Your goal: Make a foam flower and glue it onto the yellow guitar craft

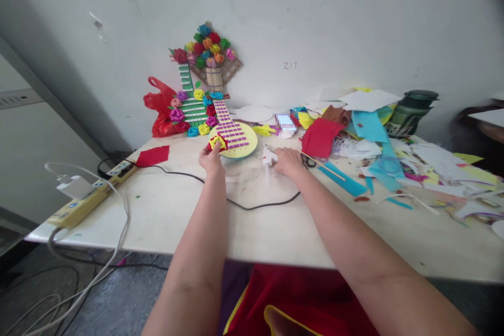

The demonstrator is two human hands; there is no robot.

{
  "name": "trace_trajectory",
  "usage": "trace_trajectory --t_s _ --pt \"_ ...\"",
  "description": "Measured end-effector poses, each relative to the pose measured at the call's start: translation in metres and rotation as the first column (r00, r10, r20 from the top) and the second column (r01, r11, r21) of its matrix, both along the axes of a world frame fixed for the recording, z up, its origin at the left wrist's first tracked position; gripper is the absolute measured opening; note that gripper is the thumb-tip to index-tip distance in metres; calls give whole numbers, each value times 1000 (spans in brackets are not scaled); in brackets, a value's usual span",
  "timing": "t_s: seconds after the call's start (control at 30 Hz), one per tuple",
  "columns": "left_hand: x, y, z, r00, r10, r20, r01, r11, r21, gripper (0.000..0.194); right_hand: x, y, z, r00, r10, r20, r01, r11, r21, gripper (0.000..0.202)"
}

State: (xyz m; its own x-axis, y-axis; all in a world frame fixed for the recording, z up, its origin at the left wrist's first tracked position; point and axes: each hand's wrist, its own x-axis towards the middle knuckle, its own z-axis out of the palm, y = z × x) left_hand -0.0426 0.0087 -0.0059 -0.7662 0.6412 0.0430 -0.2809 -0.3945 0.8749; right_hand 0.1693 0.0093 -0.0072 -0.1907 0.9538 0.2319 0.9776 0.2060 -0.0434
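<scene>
Pinching a red-yellow flower (217,142), left hand (211,161) adjoins right hand (288,161), which grips white tool (269,157).

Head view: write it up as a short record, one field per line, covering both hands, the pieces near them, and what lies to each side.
Left hand: holds a red-and-yellow flower
Right hand: grips a white tool, perhaps a glue gun
Beside left hand: yellow round-based panel with purple strips; contact with the flower unclear
Behind: green panel, flower basket
Left side: red bag, power strip, white charger
Right side: red sheet, paper scraps, dark green bottle
</scene>
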Motion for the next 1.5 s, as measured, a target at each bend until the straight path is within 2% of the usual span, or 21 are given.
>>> trace_trajectory --t_s 0.13,0.23,0.3,0.37,0.47,0.53,0.6,0.7,0.8,1.0,1.2,1.4,1.5 --pt "0 2 -1 999 33 38 -33 999 -9 37 5 0 6 981 -93 -170 104 993 61 27" --pt "0 4 -4 997 35 66 -38 999 39 31 5 5 7 904 -90 -417 105 994 13 28" --pt "0 5 -4 996 39 84 -45 996 78 28 1 9 5 801 -44 -596 21 999 -45 31" --pt "0 4 -4 994 47 94 -55 995 78 26 -3 11 2 659 -20 -752 -107 987 -120 29" --pt "1 1 -1 995 60 80 -61 998 9 26 -9 8 0 472 -60 -880 -255 946 -201 22" --pt "3 -2 1 996 60 69 -58 998 -31 26 -11 6 0 405 -76 -911 -310 926 -215 19" --pt "4 -4 3 996 56 66 -52 997 -56 27 -12 3 0 371 -85 -925 -353 908 -225 19" --pt "3 -5 4 996 63 66 -58 996 -68 27 -15 1 -1 358 -100 -928 -397 884 -248 19" --pt "1 -4 3 995 71 69 -66 995 -72 27 -19 -3 0 387 -112 -915 -411 868 -280 22" --pt "-2 -3 0 994 66 87 -58 994 -87 26 -32 -10 2 441 -89 -893 -392 876 -281 24" --pt "-3 -4 -1 992 68 104 -58 994 -92 25 -40 2 2 418 -80 -905 -459 841 -286 25" --pt "-6 -3 -4 993 60 100 -51 995 -91 26 -37 15 19 428 -12 -903 -572 770 -281 27" --pt "-8 -2 -5 993 60 99 -51 995 -90 27 -39 13 21 382 -11 -924 -564 789 -243 25"
